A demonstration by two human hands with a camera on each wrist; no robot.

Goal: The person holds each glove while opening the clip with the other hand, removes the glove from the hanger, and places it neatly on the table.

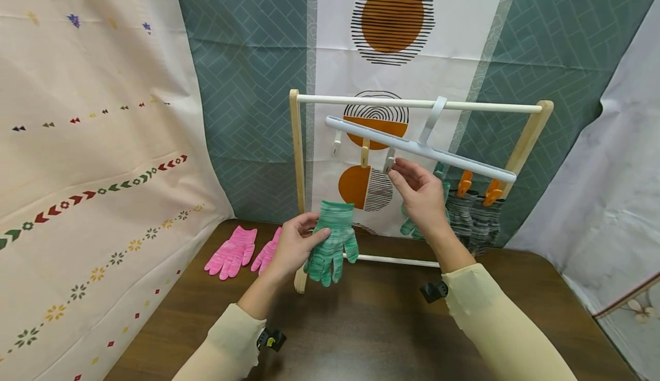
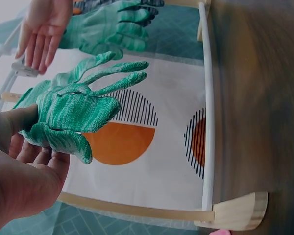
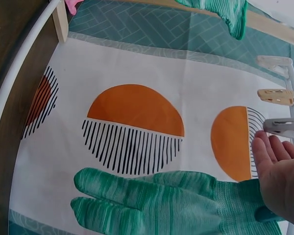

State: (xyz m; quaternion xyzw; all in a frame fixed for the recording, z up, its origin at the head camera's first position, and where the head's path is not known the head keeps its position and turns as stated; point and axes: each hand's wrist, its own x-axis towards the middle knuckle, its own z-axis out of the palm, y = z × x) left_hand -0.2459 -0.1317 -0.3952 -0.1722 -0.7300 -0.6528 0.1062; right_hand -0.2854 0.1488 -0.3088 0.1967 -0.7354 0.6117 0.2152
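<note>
My left hand [image 1: 300, 242] holds a green striped knit glove [image 1: 334, 235] by its cuff side, thumb across the front, fingers behind. The glove's fingers hang down. My right hand [image 1: 420, 195] is raised to the light-blue hanger [image 1: 381, 136] and pinches a grey clip [image 1: 389, 161] between thumb and fingertips. Beside that clip hang a beige clip [image 1: 365, 153] and a white clip [image 1: 337, 143], both with nothing in them. Behind my right hand, another green glove [image 3: 176, 200] hangs from the hanger, partly hidden in the head view.
Orange clips [image 1: 464, 183] hold dark grey gloves [image 1: 471, 218] at the hanger's right end, which tilts downward. A wooden rack with a white top bar [image 1: 361, 101] carries the hanger. Pink gloves [image 1: 233, 253] lie on the brown table [image 1: 371, 329] at the left.
</note>
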